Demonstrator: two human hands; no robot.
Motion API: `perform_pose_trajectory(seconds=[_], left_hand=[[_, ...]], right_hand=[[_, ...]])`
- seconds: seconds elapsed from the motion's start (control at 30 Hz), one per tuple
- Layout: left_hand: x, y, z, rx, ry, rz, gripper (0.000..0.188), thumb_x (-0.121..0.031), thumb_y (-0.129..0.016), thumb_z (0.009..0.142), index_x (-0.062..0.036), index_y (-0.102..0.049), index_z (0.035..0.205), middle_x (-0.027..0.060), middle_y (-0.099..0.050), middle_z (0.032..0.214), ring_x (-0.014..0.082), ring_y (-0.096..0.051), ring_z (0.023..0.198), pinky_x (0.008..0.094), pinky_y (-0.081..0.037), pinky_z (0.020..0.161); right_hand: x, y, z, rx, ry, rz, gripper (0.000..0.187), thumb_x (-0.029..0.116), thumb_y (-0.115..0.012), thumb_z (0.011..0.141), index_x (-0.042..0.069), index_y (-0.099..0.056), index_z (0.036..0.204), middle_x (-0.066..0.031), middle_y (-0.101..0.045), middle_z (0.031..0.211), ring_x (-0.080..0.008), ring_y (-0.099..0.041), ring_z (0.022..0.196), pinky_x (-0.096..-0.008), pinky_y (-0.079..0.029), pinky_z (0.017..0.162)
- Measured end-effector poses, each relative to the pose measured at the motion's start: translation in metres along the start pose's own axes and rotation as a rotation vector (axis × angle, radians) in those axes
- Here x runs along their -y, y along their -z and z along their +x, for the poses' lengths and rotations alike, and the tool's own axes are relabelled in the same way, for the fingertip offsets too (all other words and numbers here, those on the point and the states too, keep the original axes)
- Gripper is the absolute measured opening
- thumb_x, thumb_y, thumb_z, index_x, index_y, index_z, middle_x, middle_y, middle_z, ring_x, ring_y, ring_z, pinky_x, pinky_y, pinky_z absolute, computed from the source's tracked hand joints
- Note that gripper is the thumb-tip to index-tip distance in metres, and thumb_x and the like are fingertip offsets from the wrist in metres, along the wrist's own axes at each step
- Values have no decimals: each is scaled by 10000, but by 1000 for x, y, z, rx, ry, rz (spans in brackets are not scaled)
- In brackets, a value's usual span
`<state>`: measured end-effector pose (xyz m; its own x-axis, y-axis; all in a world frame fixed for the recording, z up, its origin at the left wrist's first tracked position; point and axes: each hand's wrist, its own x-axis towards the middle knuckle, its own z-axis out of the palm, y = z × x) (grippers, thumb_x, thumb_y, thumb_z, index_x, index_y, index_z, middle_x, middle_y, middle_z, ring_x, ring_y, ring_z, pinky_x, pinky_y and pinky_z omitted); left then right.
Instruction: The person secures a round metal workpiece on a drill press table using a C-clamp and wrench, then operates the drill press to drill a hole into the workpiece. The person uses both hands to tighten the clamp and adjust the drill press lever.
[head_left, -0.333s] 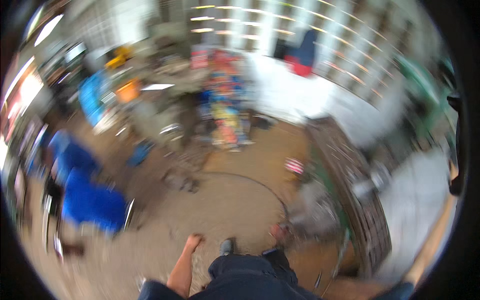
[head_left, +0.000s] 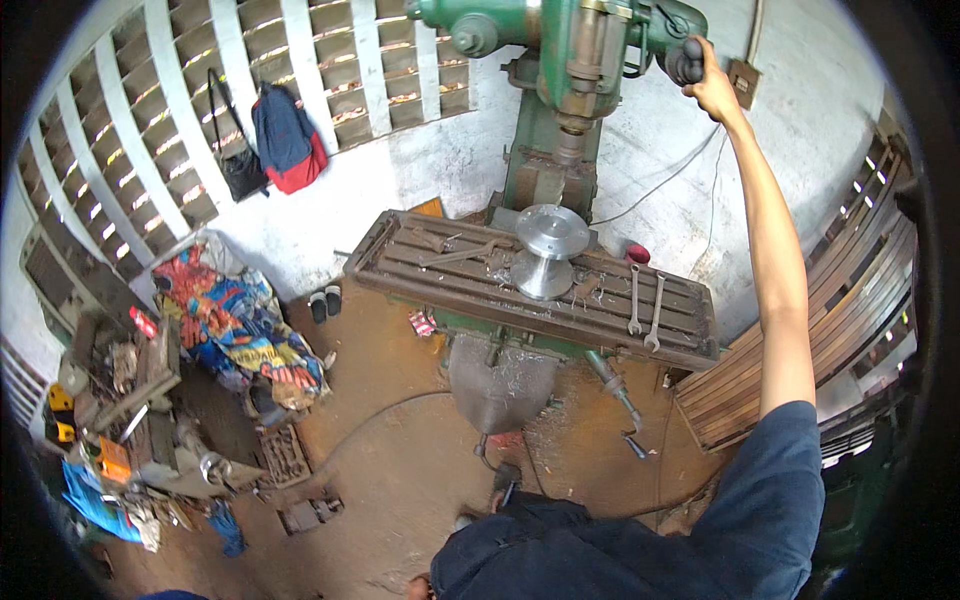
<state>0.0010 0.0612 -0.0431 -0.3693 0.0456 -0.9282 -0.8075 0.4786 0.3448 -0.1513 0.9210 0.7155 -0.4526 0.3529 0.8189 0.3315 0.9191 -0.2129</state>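
Note:
My right arm reaches up to the green milling machine [head_left: 575, 60], where my right hand [head_left: 714, 88] is closed round a dark rounded knob [head_left: 684, 62] on its head. Below the machine's spindle [head_left: 571, 145], a shiny spool-shaped metal part [head_left: 543, 278] with a round flange stands on the slotted table [head_left: 450, 275]. Metal shavings lie around it. Two open-ended wrenches [head_left: 634, 312] rest side by side toward the table's right end. Of my left hand [head_left: 418, 588] only a small piece shows at the lower edge beside my dark shirt; its fingers are hidden.
A crank handle [head_left: 622, 395] juts out below the table's front. A cable [head_left: 375, 412] crosses the brown floor. At left stand a cluttered machine [head_left: 160, 430] and a heap of colourful sheeting [head_left: 235, 315]. Wooden slats [head_left: 780, 375] lean at right; a backpack [head_left: 288, 138] hangs on the wall.
My view has swung right, bringing the milling machine to the centre. My right hand, earlier out of clear sight at the right rim, is now raised on the knob. My left hand has dropped mostly from view.

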Motion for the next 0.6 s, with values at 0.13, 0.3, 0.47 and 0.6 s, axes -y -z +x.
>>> perform_pose_trajectory(seconds=[0.13,0.3,0.47,0.6], left_hand=[[-57,6,-9,75,-62,165,324,-130,-383,951,1,-667,1034,137,-706,868,237,-674,707,398,-550,590],[-151,33,-7,38,-262,65,308,-102,-389,951,-1,-654,1072,121,-694,869,227,-678,740,392,-562,606],[-247,9,-22,4,-312,-81,251,-55,-382,1003,19,-575,1146,175,-687,1017,274,-681,839,401,-580,718],[-282,-14,-31,124,-264,121,257,-36,-383,1005,20,-546,1196,194,-673,1087,279,-676,881,401,-575,760]], right_hand=[[-8,-4,2,-16,25,-8,898,-42,-609,663,215,-347,1482,-260,-595,1327,-417,-557,1276,-454,-467,1041],[-5,3,2,-45,6,-53,938,-48,-523,644,144,-320,1540,-242,-622,1229,-322,-654,1043,-373,-534,831],[20,9,-6,44,-260,-1,896,-36,-487,692,189,-323,1544,-123,-633,852,-201,-586,544,-339,-462,460],[23,9,-11,-3,-149,-4,899,-23,-511,693,175,-309,1546,-142,-651,846,-200,-575,525,-345,-445,444]])
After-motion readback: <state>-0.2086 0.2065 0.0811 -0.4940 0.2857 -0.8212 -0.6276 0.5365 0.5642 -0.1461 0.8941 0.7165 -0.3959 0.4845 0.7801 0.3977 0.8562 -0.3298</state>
